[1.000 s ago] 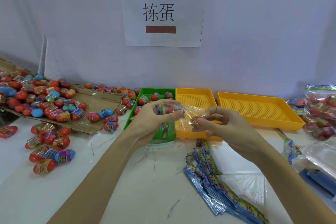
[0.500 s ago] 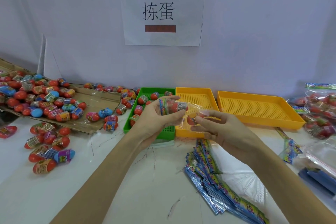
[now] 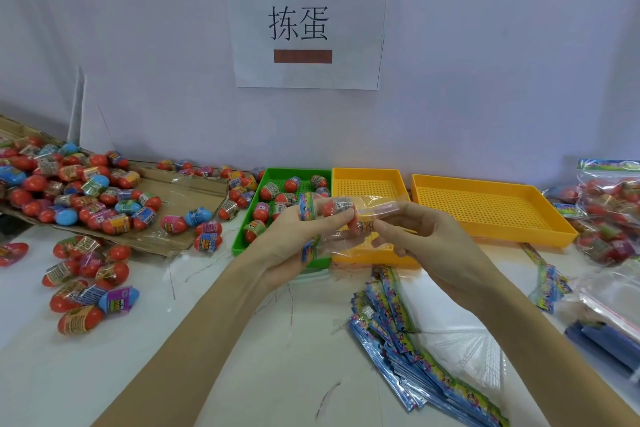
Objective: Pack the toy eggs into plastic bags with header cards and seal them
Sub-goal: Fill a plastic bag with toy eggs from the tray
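**Both hands on one bag, held above the trays**

We see the left hand [image 3: 294,239] and the right hand [image 3: 426,246] meeting in mid-air over the near edge of the green tray [image 3: 242,239] and the small yellow tray [image 3: 367,177]. Between them hangs a clear plastic bag [image 3: 374,204] with red toy eggs [image 3: 334,209] inside. Left fingers are curled round the bag's left end, thumb pressing on top of an egg; a colourful header card [image 3: 306,204] shows at that end. Right thumb and forefinger pinch the bag's other end; the remaining right fingers are loosely curled beneath.

Loose eggs [image 3: 86,191] lie heaped on flattened cardboard [image 3: 187,194] far left, with more spilled onto the white table [image 3: 173,374] and several in the green tray. A large yellow tray [image 3: 491,211] sits right. A fanned stack of header cards [image 3: 408,340] lies near the right forearm, overlapping clear bags [image 3: 464,343]. Filled bags [image 3: 609,198] pile at the far right. A paper sign [image 3: 306,24] hangs on the wall.
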The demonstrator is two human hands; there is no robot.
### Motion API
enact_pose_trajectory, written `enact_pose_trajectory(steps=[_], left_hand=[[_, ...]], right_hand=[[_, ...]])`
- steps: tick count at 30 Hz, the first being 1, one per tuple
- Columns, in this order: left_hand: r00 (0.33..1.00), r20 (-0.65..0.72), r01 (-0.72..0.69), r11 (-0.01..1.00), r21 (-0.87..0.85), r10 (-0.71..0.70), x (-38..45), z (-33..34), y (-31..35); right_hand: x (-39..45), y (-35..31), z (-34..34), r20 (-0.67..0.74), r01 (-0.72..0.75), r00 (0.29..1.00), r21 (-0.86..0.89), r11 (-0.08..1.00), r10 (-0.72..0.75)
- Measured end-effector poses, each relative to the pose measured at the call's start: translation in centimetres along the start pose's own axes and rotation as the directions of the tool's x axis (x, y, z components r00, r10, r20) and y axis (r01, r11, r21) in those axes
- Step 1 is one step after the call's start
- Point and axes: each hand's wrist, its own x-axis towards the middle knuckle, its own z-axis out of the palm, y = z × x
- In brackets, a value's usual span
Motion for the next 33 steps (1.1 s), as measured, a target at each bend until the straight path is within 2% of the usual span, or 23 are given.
enact_pose_trajectory(steps=[3, 8, 12, 19, 23, 25, 26, 27, 29, 31, 33], left_hand=[[1.000, -0.011, 0.010, 1.000, -0.028, -0.010, 0.0, 0.3, 0.1], [0.998, 0.005, 0.062, 0.991, -0.119, -0.062, -0.1, 0.7, -0.1], [0.999, -0.030, 0.016, 0.994, -0.104, -0.019, 0.0, 0.8, -0.1], [0.996, -0.055, -0.085, 0.983, -0.165, 0.077, 0.2, 1.4, -1.0], [0.994, -0.051, -0.099, 0.987, -0.125, 0.093, 0.3, 1.7, -1.4], [0.991, -0.051, -0.126, 0.991, -0.040, 0.124, 0.4, 1.5, -1.2], [0.985, -0.060, -0.156, 0.985, 0.069, 0.160, 0.3, 1.1, -0.9], [0.974, -0.070, -0.194, 0.956, 0.219, 0.214, 0.2, 0.5, -0.5], [0.950, -0.050, -0.242, 0.828, 0.506, 0.309, 0.1, -0.7, 0.2], [0.954, 0.036, -0.255, 0.737, 0.626, 0.299, -0.2, -1.4, 0.7], [0.965, 0.118, -0.249, 0.687, 0.683, 0.233, -0.5, -1.5, 0.9]], right_hand=[[-0.1, -0.1, 0.1, 0.002, 0.041, 0.999, -0.057, 0.998, -0.041], [-0.1, 0.1, 0.5, -0.046, 0.107, 0.993, -0.033, 0.994, -0.108], [0.1, 0.4, 0.7, -0.112, 0.140, 0.983, -0.048, 0.989, -0.144], [0.1, 0.2, 0.1, -0.034, 0.121, 0.992, -0.011, 0.993, -0.122], [0.1, 0.3, 0.3, -0.008, 0.131, 0.991, -0.066, 0.989, -0.131], [0.1, 0.2, 0.2, 0.019, 0.146, 0.989, -0.093, 0.985, -0.145], [0.0, 0.1, 0.1, 0.012, 0.166, 0.986, -0.125, 0.978, -0.165], [0.1, 0.0, 0.0, -0.005, 0.198, 0.979, -0.186, 0.962, -0.203], [0.2, 0.1, -0.3, -0.007, 0.273, 0.956, -0.352, 0.896, -0.294], [0.3, 0.2, -0.2, 0.070, 0.321, 0.942, -0.480, 0.817, -0.329], [0.3, 0.1, 0.3, 0.151, 0.348, 0.936, -0.544, 0.763, -0.318]])
